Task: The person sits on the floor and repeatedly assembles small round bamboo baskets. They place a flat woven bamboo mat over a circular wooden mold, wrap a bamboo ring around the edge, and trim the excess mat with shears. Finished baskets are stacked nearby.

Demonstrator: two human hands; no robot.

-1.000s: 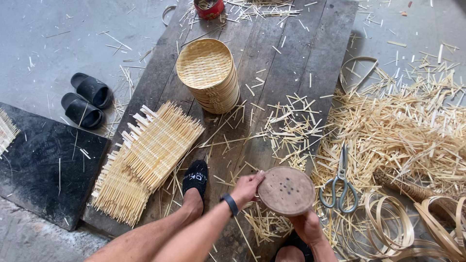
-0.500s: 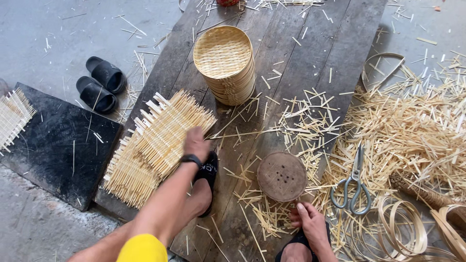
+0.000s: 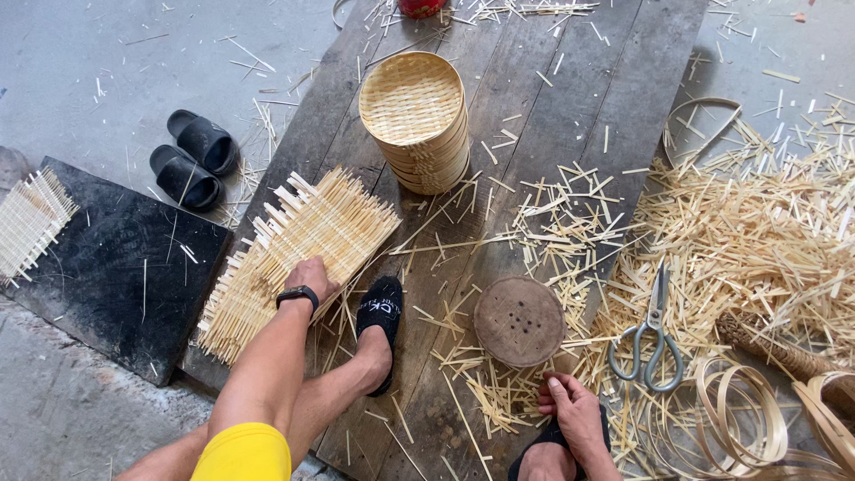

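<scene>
My left hand [image 3: 311, 275], with a black wristband, rests fingers-down on the near edge of a stack of woven bamboo mats [image 3: 298, 245] lying on the dark wooden boards [image 3: 570, 116]. Whether it grips a mat I cannot tell. My right hand [image 3: 576, 419] lies empty on my right foot, just below a round brown wooden disc [image 3: 519, 321] with small holes that sits flat on the boards. My left foot in a black slipper [image 3: 380, 312] is planted between the mats and the disc.
A stack of round woven bamboo trays [image 3: 417, 120] stands farther up the boards. Scissors [image 3: 650, 343] lie right of the disc amid bamboo offcuts [image 3: 757, 232]. Bamboo hoops [image 3: 757, 428] sit bottom right. Black sandals [image 3: 191, 160], a black slab [image 3: 98, 267] and another mat [image 3: 31, 223] are left.
My left hand left the wooden disc and reached left onto the mat stack. The disc, held up a second ago, now lies flat; my right hand stays low by my foot.
</scene>
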